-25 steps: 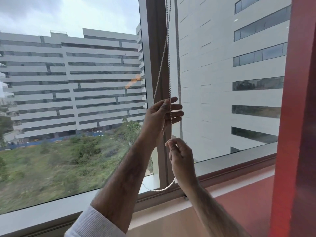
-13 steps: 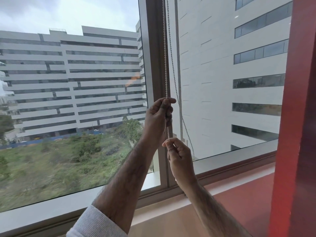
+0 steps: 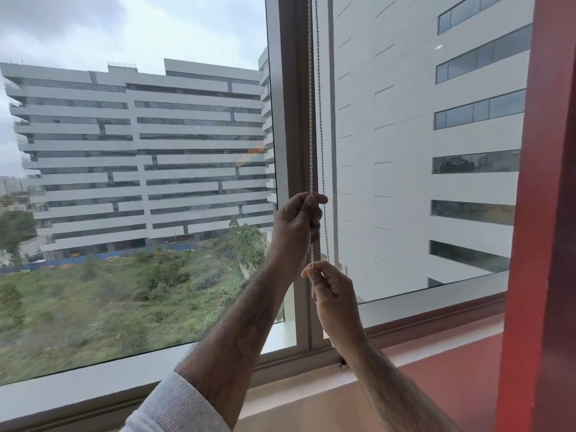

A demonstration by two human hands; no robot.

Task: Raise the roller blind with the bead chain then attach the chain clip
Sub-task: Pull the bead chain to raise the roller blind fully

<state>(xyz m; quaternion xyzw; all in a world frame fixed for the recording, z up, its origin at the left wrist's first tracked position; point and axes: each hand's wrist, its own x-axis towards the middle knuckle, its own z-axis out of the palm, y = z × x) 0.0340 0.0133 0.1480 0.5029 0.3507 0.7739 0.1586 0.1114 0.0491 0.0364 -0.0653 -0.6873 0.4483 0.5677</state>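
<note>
The bead chain (image 3: 310, 120) hangs straight down in front of the grey window mullion (image 3: 293, 120), near the middle of the view, as two strands side by side: a white strand on the left and a second strand (image 3: 320, 135), greyer and thinner-looking, just to its right. The left hand (image 3: 296, 226) is the upper one; its fingers are curled round the white strand, with the thumb tip pressed against it at the top of the fist. Directly beneath, the right hand (image 3: 333, 294) pinches the same white strand between thumb and forefinger, the other fingers folded loosely into the palm. The stretch of chain between the two hands runs taut and vertical. The second strand passes just right of the left hand's knuckles and ends from sight at the right hand; whether that hand also holds it cannot be told. A white ribbed sleeve (image 3: 174, 410) covers the left forearm low down. Behind the right wrist, a small fitting (image 3: 343, 366) sits on the lower frame rail, too hidden to identify. A reddish sill (image 3: 452, 385) runs below, a red column (image 3: 545, 213) stands at right, and outside are a pale building (image 3: 140, 151) and grassy ground (image 3: 109, 307).
</note>
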